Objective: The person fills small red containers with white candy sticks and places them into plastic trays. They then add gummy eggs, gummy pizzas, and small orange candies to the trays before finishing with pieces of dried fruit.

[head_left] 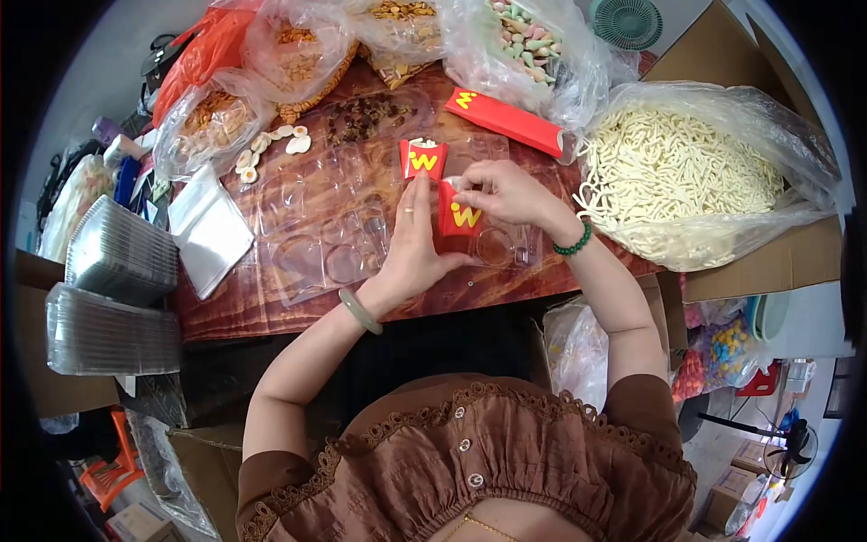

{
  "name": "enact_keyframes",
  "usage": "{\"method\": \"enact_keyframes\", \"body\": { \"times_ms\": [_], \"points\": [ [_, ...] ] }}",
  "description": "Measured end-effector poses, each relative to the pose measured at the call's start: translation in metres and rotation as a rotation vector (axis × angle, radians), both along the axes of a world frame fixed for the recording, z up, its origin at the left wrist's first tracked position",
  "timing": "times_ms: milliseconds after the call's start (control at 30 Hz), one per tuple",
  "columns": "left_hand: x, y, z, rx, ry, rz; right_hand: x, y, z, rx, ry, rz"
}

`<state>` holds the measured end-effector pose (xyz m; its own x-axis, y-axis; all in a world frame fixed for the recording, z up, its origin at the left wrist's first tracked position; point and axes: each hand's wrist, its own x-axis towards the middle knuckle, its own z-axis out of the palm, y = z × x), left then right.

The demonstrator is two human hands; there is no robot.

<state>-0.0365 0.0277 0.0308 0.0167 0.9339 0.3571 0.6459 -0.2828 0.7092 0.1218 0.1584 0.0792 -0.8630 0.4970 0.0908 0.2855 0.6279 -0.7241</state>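
Note:
A small red fry carton (462, 219) with a yellow mark lies in front of me. My left hand (414, 239) steadies it, fingers along its left side and thumb at its bottom edge. At the carton's mouth, my right hand (506, 191) is closed in a pinch; what the fingertips hold is hidden. Just beyond stands a second red carton (423, 161) with whitish pieces showing at its top, close to my left fingertips. Clear plastic trays (312, 262) with round hollows lie under and around both hands.
Right, a box holds a bag of cream-coloured sticks (686, 176). Flattened red cartons (506, 125) lie behind my right hand. Several snack bags (298, 63) and a bag of pastel candies (528, 45) line the back. Stacked clear containers (117, 253) and clear sleeves (210, 230) are left.

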Motion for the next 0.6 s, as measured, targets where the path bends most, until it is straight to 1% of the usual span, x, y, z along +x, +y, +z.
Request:
{"method": "enact_keyframes", "body": {
  "times_ms": [67, 100, 167, 200, 233, 267, 300, 333, 367, 433, 467, 533, 567, 600],
  "points": [
    [0.006, -0.009, -0.001, 0.03, 0.18, -0.037, 0.0, -0.007, -0.025, -0.118, -0.023, -0.02],
    [0.011, -0.011, -0.006, 0.032, 0.198, -0.033, -0.003, -0.012, -0.032, -0.089, -0.1, -0.047],
    [0.019, -0.009, -0.018, 0.013, 0.214, -0.024, -0.005, -0.018, -0.042, -0.048, -0.147, -0.027],
    [0.023, -0.008, -0.022, -0.004, 0.231, -0.018, -0.008, -0.018, -0.048, 0.067, -0.161, -0.023],
    [0.026, -0.005, -0.025, 0.011, 0.219, -0.015, -0.005, -0.016, -0.051, 0.065, -0.163, -0.031],
    [0.028, -0.006, -0.028, 0.011, 0.218, -0.025, -0.001, -0.014, -0.053, 0.164, 0.005, -0.057],
    [0.028, -0.008, -0.019, -0.02, 0.209, -0.021, 0.002, -0.013, -0.047, 0.264, 0.174, -0.085],
    [0.027, -0.006, -0.01, -0.046, 0.2, -0.021, 0.011, -0.007, -0.037, 0.209, 0.193, -0.158],
    [0.023, -0.001, -0.004, 0.02, 0.175, -0.028, 0.024, 0.003, -0.026, 0.157, 0.211, -0.235],
    [0.013, 0.017, 0.007, 0.093, 0.176, -0.01, 0.057, 0.033, -0.018, 0.055, 0.218, -0.594],
    [0.01, 0.031, 0.016, 0.164, 0.172, -0.016, 0.079, 0.059, -0.028, 0.275, 0.148, -0.734],
    [0.011, 0.065, 0.022, 0.197, 0.194, -0.043, 0.114, 0.095, -0.043, 0.155, 0.105, -0.883],
    [0.016, 0.083, 0.023, 0.23, 0.21, -0.067, 0.129, 0.112, -0.056, 0.257, 0.003, -0.876],
    [0.023, 0.103, 0.019, 0.22, 0.205, -0.119, 0.135, 0.12, -0.069, 0.201, -0.067, -0.861]
  ]
}}
